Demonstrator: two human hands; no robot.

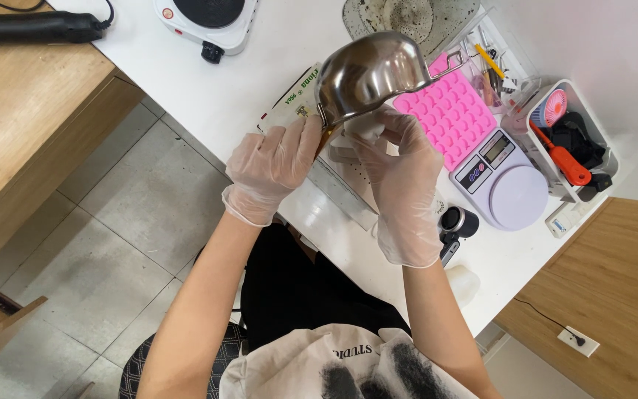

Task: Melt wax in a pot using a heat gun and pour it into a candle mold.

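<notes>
Both my hands wear thin clear gloves. My left hand (271,166) grips the handle of a small stainless steel pot (367,74), which I hold tilted above the white table (260,81). My right hand (404,181) pinches a crumpled white tissue (367,129) against the pot's lower rim. A pink silicone mould (452,111) with several cavities lies just behind the pot, partly hidden by it.
A white digital kitchen scale (507,188) sits right of the mould. A clear organiser (570,144) holds an orange tool and a small fan. A white hot plate (208,21) stands at the back left. A metal ruler (341,196) lies under my hands. A black heat tool (35,28) rests on the wooden desk.
</notes>
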